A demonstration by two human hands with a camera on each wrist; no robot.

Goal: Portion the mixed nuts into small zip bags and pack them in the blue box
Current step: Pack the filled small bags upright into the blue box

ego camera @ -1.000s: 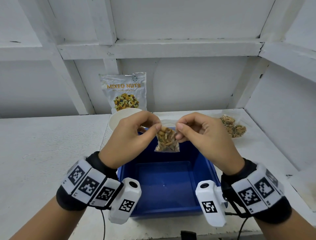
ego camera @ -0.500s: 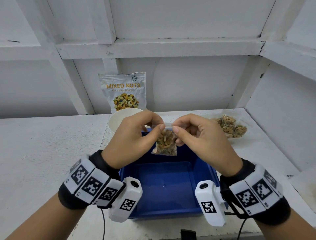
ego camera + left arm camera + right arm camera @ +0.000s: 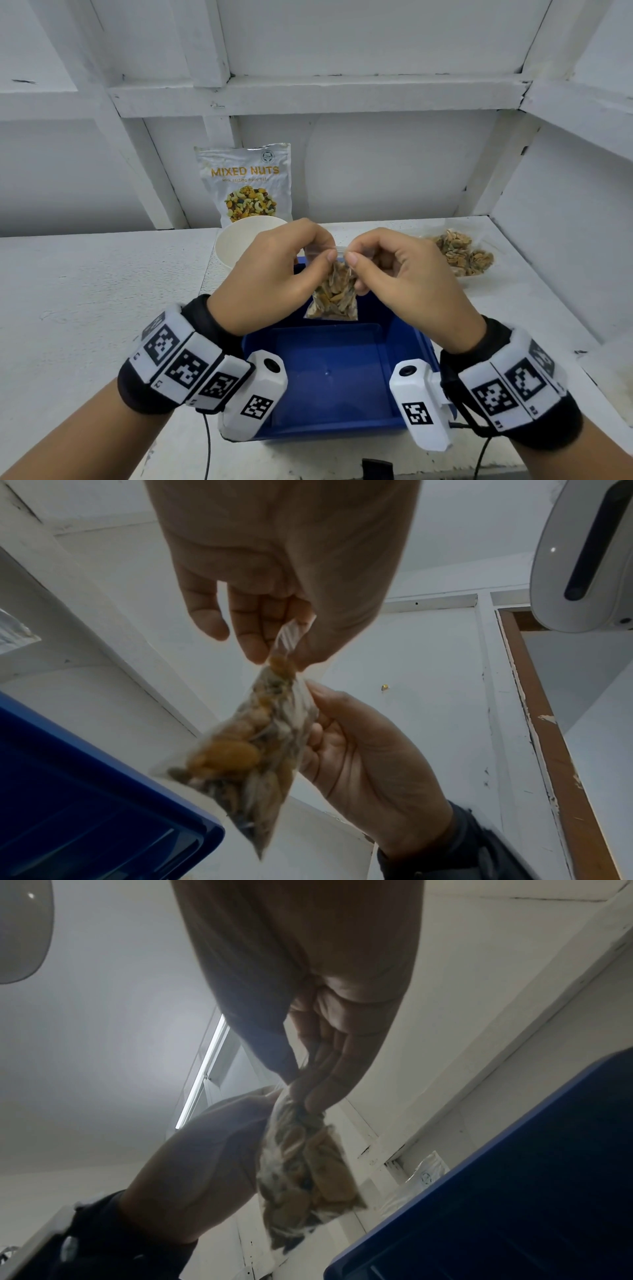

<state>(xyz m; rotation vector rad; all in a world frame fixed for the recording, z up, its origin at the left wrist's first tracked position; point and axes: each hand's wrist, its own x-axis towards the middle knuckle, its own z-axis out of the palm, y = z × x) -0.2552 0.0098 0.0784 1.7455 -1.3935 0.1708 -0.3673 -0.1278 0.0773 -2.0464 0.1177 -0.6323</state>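
A small clear zip bag [image 3: 334, 297] filled with mixed nuts hangs above the far end of the blue box [image 3: 337, 383]. My left hand [image 3: 274, 277] pinches the bag's top strip from the left and my right hand [image 3: 394, 274] pinches it from the right, thumbs nearly touching. In the left wrist view the zip bag [image 3: 250, 750] dangles from the left hand [image 3: 274, 631], with the right hand [image 3: 363, 756] beside it and the blue box [image 3: 85, 804] below. The right wrist view shows the zip bag [image 3: 301, 1167] under the right hand [image 3: 318, 1069]. The box looks empty.
A printed mixed nuts pouch [image 3: 246, 185] stands against the back wall. In front of it sits a white bowl [image 3: 239, 240]. More bagged nuts [image 3: 462, 253] lie on the white table [image 3: 85, 291] at the right, near the side wall.
Both hands have slid closer together along the bag's top strip, until the thumbs nearly meet. The bag has stayed hanging over the box.
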